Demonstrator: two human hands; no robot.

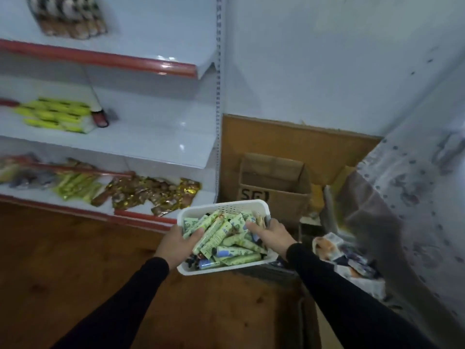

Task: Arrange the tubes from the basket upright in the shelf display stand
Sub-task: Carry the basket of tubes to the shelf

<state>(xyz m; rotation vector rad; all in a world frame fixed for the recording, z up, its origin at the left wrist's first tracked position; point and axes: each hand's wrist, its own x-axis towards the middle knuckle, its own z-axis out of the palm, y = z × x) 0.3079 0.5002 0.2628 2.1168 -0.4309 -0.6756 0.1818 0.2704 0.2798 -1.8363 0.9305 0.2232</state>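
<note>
Left hand point(177, 244): grip closed round the near-left rim of the basket point(261, 205), thumb lying over the edge onto the contents, fingers hidden beneath.
Right hand point(270, 235): grip on the right rim of the same basket, thumb reaching in among the contents, remaining fingers wrapped over the edge.
Basket: white, perforated plastic, carried between both hands above the floor, tilted slightly toward the person.
Tubes point(221, 235): pale green printed, many, with a few blue-labelled ones, heaped lying flat and criss-crossed in the basket. None stands upright.
Step in hand, by judgement: carrying the stock to the shelves; no tube is yet placed, so the task looks barely begun.
Next move, by judgement: the basket wants setting down or passing to one hand, freeing the other to pick single tubes. No display stand can be made out, blur being heavy.
Shelf unit point(161, 144): white, red-edged, at left; middle shelf largely bare toward its right end, with yellow packets point(54, 114) at its left.
Lower shelf: gold-wrapped goods point(153, 192) and green packets.
Floor point(63, 248): brown wood.
Corner: open cardboard box point(274, 187), pale wall, patterned cloth point(412, 197) at right.
</note>
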